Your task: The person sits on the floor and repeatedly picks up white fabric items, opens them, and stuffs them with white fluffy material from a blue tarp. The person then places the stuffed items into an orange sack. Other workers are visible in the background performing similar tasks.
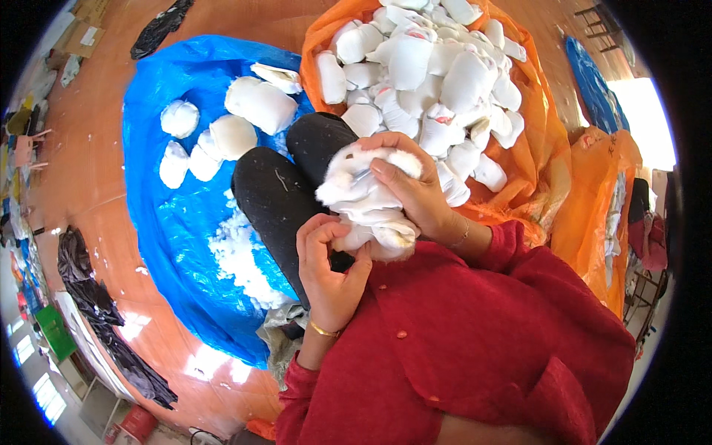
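Reddish floor (pixel 96 178); orange sack (pixel 589 215) far right, dark marks (pixel 612 143) too small to read. Left hand (pixel 330 278), right hand (pixel 417 185) both pinching white plush piece (pixel 363 199).

Left hand (pixel 330 278), right hand (pixel 417 185) — holding white plush piece (pixel 357 191) | fluff (pixel 241 256) — on blue sheet (pixel 167 245)

Legible text: none. Marks noted:

1. Orange plastic sack (pixel 582 193), right side of view: small dark strokes (pixel 612 144) near its upper edge. They look like written or printed characters (the fisheye bends them toward the rim), too small and distorted to read.

2. Brown cardboard box (pixel 72 35), upper left: one pale rectangular label (pixel 90 35) stuck on a face. Any print on the label is too small to tell; wording not recorded.
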A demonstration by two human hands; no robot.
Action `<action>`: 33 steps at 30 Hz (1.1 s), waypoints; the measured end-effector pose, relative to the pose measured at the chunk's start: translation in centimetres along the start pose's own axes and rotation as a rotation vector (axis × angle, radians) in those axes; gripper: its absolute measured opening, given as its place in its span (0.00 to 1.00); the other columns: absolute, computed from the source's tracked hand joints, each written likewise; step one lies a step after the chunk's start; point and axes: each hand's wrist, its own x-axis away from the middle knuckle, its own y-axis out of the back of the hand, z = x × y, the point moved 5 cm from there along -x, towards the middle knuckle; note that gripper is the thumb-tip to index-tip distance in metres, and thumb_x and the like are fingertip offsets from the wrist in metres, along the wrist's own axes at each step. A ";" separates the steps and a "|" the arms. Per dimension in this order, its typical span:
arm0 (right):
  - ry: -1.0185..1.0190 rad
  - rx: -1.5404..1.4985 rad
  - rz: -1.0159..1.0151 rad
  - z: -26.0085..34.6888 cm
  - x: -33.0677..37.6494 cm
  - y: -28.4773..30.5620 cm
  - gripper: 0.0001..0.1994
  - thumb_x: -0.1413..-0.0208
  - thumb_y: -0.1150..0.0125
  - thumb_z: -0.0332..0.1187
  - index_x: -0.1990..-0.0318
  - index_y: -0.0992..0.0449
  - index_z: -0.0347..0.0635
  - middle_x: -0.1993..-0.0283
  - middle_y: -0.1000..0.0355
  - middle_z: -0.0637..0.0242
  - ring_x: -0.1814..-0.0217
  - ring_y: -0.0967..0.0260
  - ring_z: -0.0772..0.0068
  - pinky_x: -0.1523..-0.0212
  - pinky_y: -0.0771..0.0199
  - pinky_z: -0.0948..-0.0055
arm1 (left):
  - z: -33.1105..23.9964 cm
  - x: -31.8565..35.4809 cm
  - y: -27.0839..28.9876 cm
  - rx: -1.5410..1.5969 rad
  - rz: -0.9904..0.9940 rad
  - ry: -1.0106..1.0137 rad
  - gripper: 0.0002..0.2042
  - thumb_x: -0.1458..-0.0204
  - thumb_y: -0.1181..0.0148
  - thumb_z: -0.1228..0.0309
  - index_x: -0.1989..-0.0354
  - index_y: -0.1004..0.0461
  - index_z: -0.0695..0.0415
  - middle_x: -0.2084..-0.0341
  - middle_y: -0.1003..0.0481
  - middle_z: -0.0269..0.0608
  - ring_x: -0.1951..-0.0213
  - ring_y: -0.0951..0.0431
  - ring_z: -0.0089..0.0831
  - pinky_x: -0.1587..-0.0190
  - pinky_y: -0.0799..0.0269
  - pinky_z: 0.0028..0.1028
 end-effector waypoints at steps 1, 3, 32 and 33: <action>-0.019 -0.064 -0.025 -0.1 -0.3 -0.2 0.10 0.43 0.47 0.27 0.54 0.31 0.39 0.60 0.30 0.68 0.60 0.33 0.83 0.60 0.30 0.83 | 0.2 0.0 0.0 -0.028 -0.025 -0.040 0.16 0.64 0.36 0.82 0.65 0.32 0.59 0.60 0.33 0.46 0.59 0.30 0.37 0.58 0.32 0.29; -0.101 -0.202 -0.080 -0.1 -0.8 -0.6 0.09 0.44 0.47 0.27 0.55 0.31 0.38 0.63 0.29 0.68 0.62 0.30 0.80 0.61 0.27 0.81 | 0.4 0.5 -0.1 -0.058 -0.055 -0.074 0.16 0.65 0.36 0.85 0.68 0.33 0.58 0.62 0.34 0.44 0.62 0.31 0.32 0.63 0.32 0.27; 0.240 0.990 0.353 -0.9 0.0 1.0 0.17 0.63 0.28 0.34 0.67 0.27 0.35 0.68 0.27 0.56 0.67 0.28 0.56 0.67 0.29 0.65 | 4.1 -2.0 -0.3 -0.212 0.386 0.047 0.18 0.53 0.41 0.69 0.55 0.33 0.63 0.59 0.31 0.49 0.57 0.28 0.43 0.54 0.32 0.32; 0.244 0.993 0.334 -1.3 0.1 1.3 0.17 0.64 0.28 0.34 0.67 0.27 0.35 0.67 0.27 0.56 0.66 0.28 0.55 0.66 0.28 0.65 | 4.6 -1.9 -0.4 -0.211 0.384 0.062 0.18 0.53 0.41 0.69 0.55 0.33 0.62 0.60 0.30 0.50 0.57 0.28 0.43 0.54 0.32 0.32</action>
